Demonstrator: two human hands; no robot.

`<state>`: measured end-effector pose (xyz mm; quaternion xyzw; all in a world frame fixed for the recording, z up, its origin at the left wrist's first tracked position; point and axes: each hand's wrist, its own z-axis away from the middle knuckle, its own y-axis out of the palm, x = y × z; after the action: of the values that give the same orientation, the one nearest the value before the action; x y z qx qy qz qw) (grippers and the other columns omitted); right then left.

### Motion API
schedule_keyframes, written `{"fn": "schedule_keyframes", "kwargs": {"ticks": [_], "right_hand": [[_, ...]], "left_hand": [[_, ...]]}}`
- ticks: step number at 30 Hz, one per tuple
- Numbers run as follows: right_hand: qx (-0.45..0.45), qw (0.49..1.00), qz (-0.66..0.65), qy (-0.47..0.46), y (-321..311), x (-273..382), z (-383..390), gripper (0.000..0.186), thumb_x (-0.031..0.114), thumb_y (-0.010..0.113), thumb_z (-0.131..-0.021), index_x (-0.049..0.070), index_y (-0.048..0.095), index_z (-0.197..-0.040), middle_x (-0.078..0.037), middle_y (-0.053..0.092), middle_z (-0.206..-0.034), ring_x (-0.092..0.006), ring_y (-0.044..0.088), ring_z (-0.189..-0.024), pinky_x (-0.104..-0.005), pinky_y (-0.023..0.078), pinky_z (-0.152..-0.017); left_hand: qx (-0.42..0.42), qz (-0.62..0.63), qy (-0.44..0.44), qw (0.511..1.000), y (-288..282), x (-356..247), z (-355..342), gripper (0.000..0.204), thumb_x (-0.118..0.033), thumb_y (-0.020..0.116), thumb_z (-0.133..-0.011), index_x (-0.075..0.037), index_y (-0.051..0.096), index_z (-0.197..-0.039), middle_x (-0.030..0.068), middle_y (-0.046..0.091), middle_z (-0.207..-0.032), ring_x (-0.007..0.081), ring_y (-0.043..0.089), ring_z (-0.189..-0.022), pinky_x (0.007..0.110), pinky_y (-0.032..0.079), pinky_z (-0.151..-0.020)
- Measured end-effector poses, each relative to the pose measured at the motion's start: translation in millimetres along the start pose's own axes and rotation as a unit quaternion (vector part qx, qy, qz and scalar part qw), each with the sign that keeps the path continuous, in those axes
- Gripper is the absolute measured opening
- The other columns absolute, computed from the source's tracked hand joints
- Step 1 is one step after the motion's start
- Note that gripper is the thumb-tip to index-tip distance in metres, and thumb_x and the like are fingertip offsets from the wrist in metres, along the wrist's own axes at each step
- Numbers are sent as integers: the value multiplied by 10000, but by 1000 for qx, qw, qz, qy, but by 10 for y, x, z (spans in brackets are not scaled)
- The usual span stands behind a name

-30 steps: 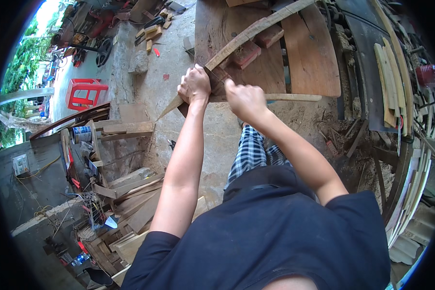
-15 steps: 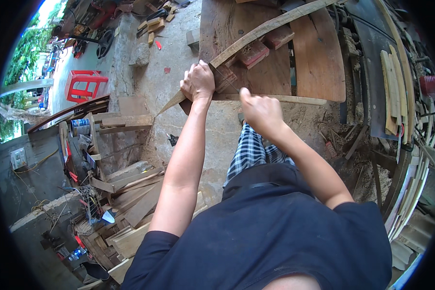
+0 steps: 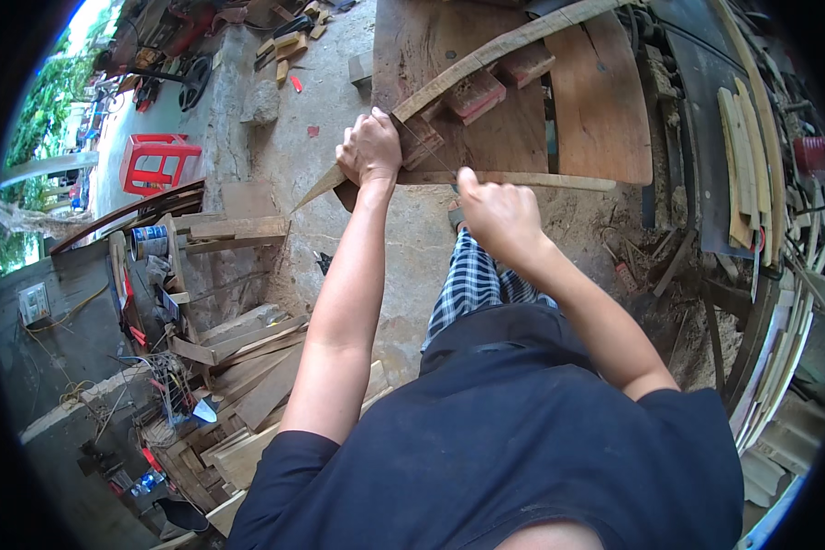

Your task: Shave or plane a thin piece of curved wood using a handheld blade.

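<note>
My left hand (image 3: pixel 369 149) is closed around a long, curved wooden strip (image 3: pixel 495 58), pressing it down at the left edge of the wooden tabletop (image 3: pixel 599 108). Past my knuckles, the strip's pale tapered end juts out to the left. To the right, my right hand (image 3: pixel 504 218) makes a fist on the handle of what looks like a saw (image 3: pixel 431 151). Its thin blade, seen nearly edge-on, runs diagonally up to the strip beside my left hand. The handle is hidden inside my fingers. Reddish wooden blocks (image 3: pixel 475 98) lie under and beside the strip.
Another pale strip (image 3: pixel 559 181) runs along the table's near edge. Scrap boards (image 3: pixel 257 367) are piled at lower left, and a red plastic stool (image 3: pixel 159 163) stands beyond. Upright planks (image 3: pixel 747 170) lean at the right. Small wood offcuts (image 3: pixel 291 44) lie on the concrete floor.
My right hand has drawn back slightly toward my body and to the right with the saw. My left hand keeps its hold on the strip, and the whole view has shifted a little.
</note>
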<state>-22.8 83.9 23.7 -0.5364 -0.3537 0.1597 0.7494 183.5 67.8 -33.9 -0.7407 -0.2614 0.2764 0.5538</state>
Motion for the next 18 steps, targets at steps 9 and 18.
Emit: {"fn": "schedule_keyframes", "kwargs": {"ticks": [9, 18], "right_hand": [[-67, 997, -9, -30, 113, 22, -193, 105, 100, 481, -836, 46, 548, -895, -159, 689, -717, -271, 699, -643, -377, 535, -514], [-91, 995, -17, -21, 85, 80, -766, 121, 97, 478, -828, 47, 548, -913, -164, 693, -747, -271, 704, -692, -377, 540, -556]], "left_hand": [[-4, 1, -21, 1000, 17, -1, -11, 438, -356, 384, -940, -66, 690, -820, 136, 694, -837, 302, 661, -865, 440, 486, -750], [10, 7, -9, 1000, 5, -146, -38, 433, -368, 382, -942, -93, 696, -829, 110, 702, -876, 292, 660, -868, 442, 500, -770]]}}
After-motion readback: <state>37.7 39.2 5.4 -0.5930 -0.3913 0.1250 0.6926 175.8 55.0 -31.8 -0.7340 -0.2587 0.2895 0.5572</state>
